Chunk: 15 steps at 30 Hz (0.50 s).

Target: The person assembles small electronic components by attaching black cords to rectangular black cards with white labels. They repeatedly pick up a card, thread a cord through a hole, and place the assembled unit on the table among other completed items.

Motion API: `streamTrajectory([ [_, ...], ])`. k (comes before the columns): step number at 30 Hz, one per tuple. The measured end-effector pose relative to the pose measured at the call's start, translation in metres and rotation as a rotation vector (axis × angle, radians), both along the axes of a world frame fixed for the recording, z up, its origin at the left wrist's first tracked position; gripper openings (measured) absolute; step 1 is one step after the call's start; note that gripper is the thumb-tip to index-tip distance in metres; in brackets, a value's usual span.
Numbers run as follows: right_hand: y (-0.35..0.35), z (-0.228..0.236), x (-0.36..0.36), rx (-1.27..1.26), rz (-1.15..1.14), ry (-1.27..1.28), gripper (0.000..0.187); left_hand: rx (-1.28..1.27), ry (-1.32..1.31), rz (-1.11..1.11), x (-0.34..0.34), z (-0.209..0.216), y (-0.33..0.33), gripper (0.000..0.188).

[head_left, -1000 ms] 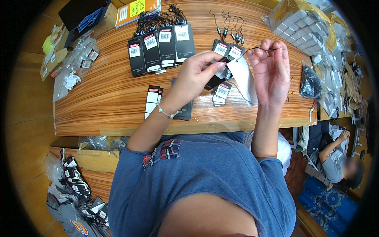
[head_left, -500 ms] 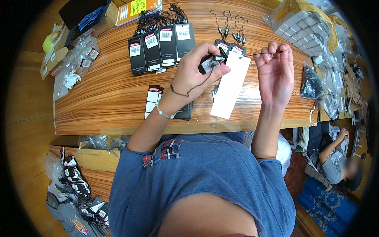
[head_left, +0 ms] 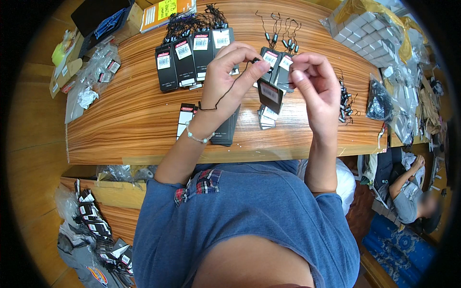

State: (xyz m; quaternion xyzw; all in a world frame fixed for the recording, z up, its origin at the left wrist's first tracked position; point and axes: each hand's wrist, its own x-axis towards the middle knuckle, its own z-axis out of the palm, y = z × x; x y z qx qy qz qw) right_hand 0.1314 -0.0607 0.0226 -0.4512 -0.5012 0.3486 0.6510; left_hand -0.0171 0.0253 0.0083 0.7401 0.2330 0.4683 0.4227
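Note:
My left hand [head_left: 225,79] is closed in a pinch at the top of a dark hang tag [head_left: 270,98], which hangs tilted between my hands with a white label showing. A black string [head_left: 224,97] trails from those fingertips back over my left wrist. Thumb and fingers of my right hand [head_left: 319,91] are drawn together beside the tag, with a thin dark string end at their tips. Behind the hands lie strung black tags [head_left: 272,58]. Below the held tag rests a small pile of white-labelled pieces [head_left: 267,120]; more black tags [head_left: 223,134] are partly hidden by my left forearm.
Rows of black tags [head_left: 165,74] with strings lie at the back left. Loose black strings [head_left: 345,103] are right of my right hand. A plastic-wrapped block of small white boxes [head_left: 360,29] stands back right. Another person [head_left: 408,192] sits at the right.
The held piece has turned from a long white face to a dark labelled one and hangs lower. My right hand has moved left and its fingers have curled inward; the left has shifted slightly left.

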Motion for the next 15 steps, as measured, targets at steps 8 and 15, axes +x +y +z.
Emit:
streamTrajectory([
  [8, 0.0004, 0.0001, -0.0064, -0.048, 0.088, -0.041, 0.023, -0.081, 0.004, -0.069, 0.0014, 0.0013, -0.0016, 0.02],
  [15, 0.0011, -0.0031, -0.0053, -0.055, 0.078, -0.051, 0.023, -0.065, 0.026, -0.12, 0.0019, -0.0051, 0.0019, 0.013],
])
